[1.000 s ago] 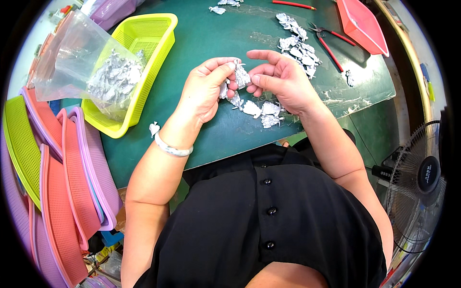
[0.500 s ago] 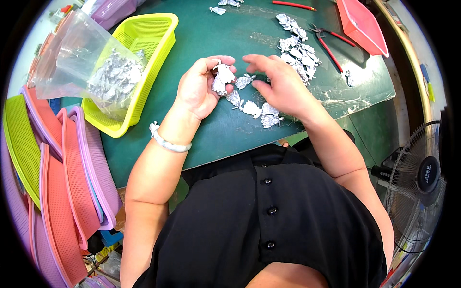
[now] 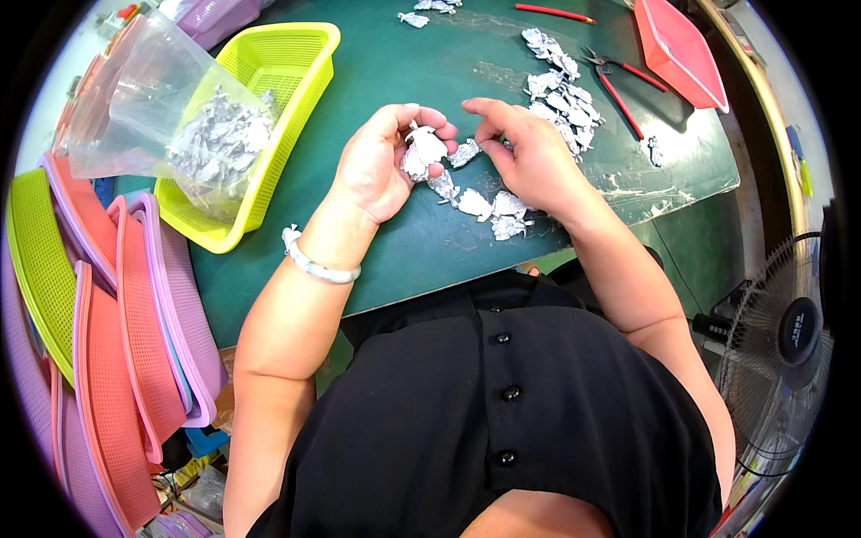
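Observation:
Small silver-grey metal pieces (image 3: 421,154), flat and leaf-like with ragged edges, lie in my left hand (image 3: 377,166). Its fingers curl round them above the green table. Just to the right is my right hand (image 3: 529,152), palm down, with the index finger stretched out apart from the thumb. A loose silver-grey piece (image 3: 464,153) lies between the two hands, close to the right thumb tip. Several more pieces (image 3: 507,215) form a short row on the table below the hands. Beyond my right hand, a heap of like pieces (image 3: 565,103) is partly hidden by it.
A yellow-green basket (image 3: 273,170) at left holds a clear plastic bag of silver-grey pieces (image 3: 220,139). Red-handled pliers (image 3: 619,85), a red pen-like stick (image 3: 554,13) and a pink tray (image 3: 682,54) are at far right. Stacked coloured baskets (image 3: 117,359) stand left, a fan (image 3: 789,332) right.
My right thumb has drawn up toward its other fingers, and the hand has shifted slightly right. The left hand keeps its pieces; the whole view has shifted a little.

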`<state>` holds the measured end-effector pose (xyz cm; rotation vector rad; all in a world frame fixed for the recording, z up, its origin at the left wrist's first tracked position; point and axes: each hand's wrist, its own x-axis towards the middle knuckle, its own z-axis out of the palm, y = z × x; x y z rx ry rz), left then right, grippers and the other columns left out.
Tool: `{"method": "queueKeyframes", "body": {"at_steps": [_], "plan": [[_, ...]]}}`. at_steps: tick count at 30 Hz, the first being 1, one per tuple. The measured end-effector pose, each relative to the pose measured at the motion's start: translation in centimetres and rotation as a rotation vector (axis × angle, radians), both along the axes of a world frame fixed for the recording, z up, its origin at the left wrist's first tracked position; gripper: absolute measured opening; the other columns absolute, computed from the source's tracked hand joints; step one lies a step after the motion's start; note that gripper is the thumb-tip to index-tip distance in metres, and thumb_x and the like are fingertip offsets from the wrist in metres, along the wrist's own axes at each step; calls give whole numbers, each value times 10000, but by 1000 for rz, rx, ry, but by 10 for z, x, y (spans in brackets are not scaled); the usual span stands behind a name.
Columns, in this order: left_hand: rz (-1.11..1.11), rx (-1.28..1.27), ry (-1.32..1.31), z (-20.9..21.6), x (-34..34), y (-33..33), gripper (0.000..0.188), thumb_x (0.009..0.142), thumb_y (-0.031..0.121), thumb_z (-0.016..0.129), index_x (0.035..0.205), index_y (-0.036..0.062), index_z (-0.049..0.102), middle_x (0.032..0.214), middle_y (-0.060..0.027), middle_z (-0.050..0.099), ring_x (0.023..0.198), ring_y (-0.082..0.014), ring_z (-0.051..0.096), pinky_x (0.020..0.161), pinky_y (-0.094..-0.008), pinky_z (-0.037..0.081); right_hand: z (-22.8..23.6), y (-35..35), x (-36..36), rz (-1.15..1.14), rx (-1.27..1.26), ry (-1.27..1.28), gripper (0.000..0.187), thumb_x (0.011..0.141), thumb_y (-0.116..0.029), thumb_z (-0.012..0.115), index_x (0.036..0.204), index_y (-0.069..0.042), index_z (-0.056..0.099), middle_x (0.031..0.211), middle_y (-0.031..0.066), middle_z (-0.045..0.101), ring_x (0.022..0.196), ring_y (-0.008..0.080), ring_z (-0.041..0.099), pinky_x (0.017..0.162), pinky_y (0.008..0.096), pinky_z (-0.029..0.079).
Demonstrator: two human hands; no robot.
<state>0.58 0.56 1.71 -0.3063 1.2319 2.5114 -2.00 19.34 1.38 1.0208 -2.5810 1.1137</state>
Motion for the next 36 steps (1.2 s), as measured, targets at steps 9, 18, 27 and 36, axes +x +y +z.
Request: {"method": "queueKeyframes", "body": {"at_steps": [9,18,27,36], "plan": [[-34,-325,144,2,4,6,140,818,80,567,945,27,590,709,-27,563,615,-95,536,483,-204,403,14,5,1,157,-368,-291,410,807,76,490,1204,-18,454,831,33,547,781,87,521,728,217,430],[-180,-292,153,5,10,10,118,785,84,630,862,1,598,682,-24,557,559,-69,506,461,-188,402,19,5,0,293,-565,-433,423,792,75,517,1198,-26,453,830,44,585,787,95,549,740,233,443],[-185,-227,125,7,11,11,104,779,86,624,847,15,590,692,-22,559,566,-78,518,463,-197,405,20,6,-5,272,-617,-613,450,798,45,543,1230,6,424,868,58,592,815,80,549,740,213,428],[-190,-253,163,5,12,16,169,803,164,634,874,16,591,716,-33,572,589,-85,536,468,-196,409,22,-2,-5,182,-604,-702,410,796,25,561,1189,15,446,870,54,594,787,72,560,710,197,444]]}}
